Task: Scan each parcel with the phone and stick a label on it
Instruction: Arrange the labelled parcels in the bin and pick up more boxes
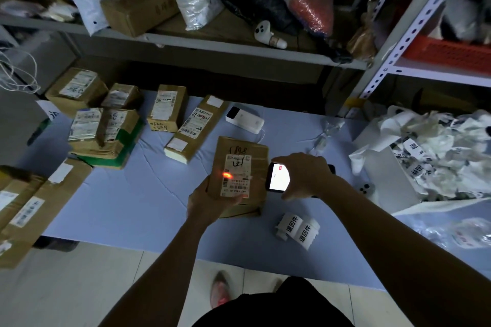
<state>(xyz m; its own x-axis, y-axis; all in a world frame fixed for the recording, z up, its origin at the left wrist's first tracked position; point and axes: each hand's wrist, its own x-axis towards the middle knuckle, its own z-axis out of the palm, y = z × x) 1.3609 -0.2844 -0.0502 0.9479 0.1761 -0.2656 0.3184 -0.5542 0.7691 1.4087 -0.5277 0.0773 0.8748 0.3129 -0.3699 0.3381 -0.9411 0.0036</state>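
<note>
1. Currently the left hand point(206, 202) grips the near left corner of a brown parcel point(240, 151), with the fingers curled under it and the thumb lying along the lower edge of its shipping label point(237, 176).
2. The parcel sits over the middle of the blue sheet point(127, 202) that covers the table. Whether its far end rests on the sheet or is lifted, I cannot tell.
3. A small red-orange light spot point(227, 175) falls on the left edge of the shipping label.
4. The right hand point(304, 175) holds the phone point(279, 177) just beside the parcel's right edge, pinching it between thumb and curled fingers. The screen is lit white and faces up. The hand hides the phone's right part.
5. A roll of printed labels point(297, 228) lies on the sheet near the right forearm, apart from the parcel.
6. A white box-shaped device point(245, 120) with a cable lies beyond the parcel.
7. A long parcel point(195, 129) and a stack of parcels point(103, 133) lie to the left, with more at the table's left edge.
8. At right, a white bin point(388, 178) holds crumpled label paper.
9. Above the table, a shelf point(239, 46) carries bags, a carton and a white controller point(268, 34).
</note>
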